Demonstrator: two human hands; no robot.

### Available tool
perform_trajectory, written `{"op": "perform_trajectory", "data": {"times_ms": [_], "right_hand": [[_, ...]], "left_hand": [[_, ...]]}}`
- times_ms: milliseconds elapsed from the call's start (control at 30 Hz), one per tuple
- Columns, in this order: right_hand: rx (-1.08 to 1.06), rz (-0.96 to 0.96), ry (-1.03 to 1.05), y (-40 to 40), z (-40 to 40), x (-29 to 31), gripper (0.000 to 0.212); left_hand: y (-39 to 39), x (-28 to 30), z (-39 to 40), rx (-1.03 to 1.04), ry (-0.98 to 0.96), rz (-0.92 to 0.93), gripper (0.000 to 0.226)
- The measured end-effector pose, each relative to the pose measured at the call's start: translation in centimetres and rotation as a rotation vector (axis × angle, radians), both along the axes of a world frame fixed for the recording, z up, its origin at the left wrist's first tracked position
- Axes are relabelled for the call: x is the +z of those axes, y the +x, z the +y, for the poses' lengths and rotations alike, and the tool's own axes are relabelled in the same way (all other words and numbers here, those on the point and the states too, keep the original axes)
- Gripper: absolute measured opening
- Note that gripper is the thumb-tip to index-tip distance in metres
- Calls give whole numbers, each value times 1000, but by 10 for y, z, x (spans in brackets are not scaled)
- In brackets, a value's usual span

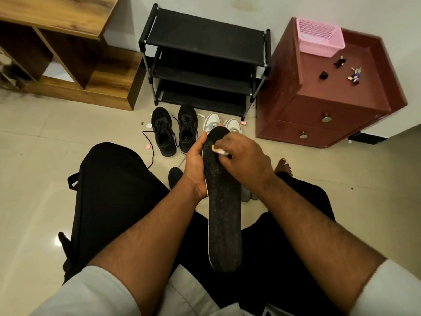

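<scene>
Head view: a seated person is holding a black insole (pixel 222 213) over the lap. Its toe end is pointing away from the body and its heel end is hanging down between the knees.
Insole: its dark speckled face is turning up toward the camera, with a thin white edge showing along its left side.
Left hand (pixel 196 169): it is gripping the insole's toe half, the thumb lying along the left edge. The other fingers are wrapping behind the insole, out of sight.
Right hand (pixel 243 156): its fingers are curling tightly round a small white-and-yellow piece (pixel 219 151), pressing it onto the insole's face just beside the left thumb. The piece is too blurred to name.
Step in hand: rubbing of the toe area seems to be going on, while the middle and heel are lying below the fingers, away from the piece.
Next move: it is likely calling for drawing the piece down toward the heel. The left hand would be bracing lower so the soft insole is not bending away.
Beyond the fingers: black sneakers (pixel 164 133) with loose laces are sitting on the floor just past the left thumb. White sneakers (pixel 213 123) are peeking out past the fingertips.
Further out: a black shoe rack (pixel 205 39) is standing behind the shoes, and a maroon drawer cabinet (pixel 319 115) bearing a pink basket (pixel 320 37) is standing off to the right hand's side.
</scene>
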State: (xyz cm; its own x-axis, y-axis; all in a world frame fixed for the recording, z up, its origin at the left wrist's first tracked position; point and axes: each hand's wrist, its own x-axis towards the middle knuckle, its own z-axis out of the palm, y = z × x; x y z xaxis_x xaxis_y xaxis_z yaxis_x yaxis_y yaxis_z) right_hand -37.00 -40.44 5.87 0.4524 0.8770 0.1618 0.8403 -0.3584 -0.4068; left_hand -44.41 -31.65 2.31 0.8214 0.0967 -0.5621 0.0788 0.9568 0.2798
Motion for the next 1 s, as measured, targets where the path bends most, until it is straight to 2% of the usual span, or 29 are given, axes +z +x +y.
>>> {"op": "perform_trajectory", "data": {"times_ms": [133, 367, 500, 600, 833, 1000], "right_hand": [[-17, -16, -2, -22, -15, 1, 17], [-82, -12, -1, 18, 13, 5, 17], [1, 14, -3, -6, 7, 4, 15], [-16, 42, 39, -29, -3, 1, 12], [-128, -16, 31, 9, 18, 6, 14], [-40, 28, 12, -13, 8, 6, 13]], "left_hand": [[0, -5, 0, -45, -6, 1, 70], [4, -2, -5, 5, -3, -5, 51], [2, -6, 1, -12, -49, 9, 60], [1, -8, 2, -52, -55, 26, 68], [7, -2, -8, 14, -56, 45, 49], [5, -6, -2, 10, -26, 67, 55]]}}
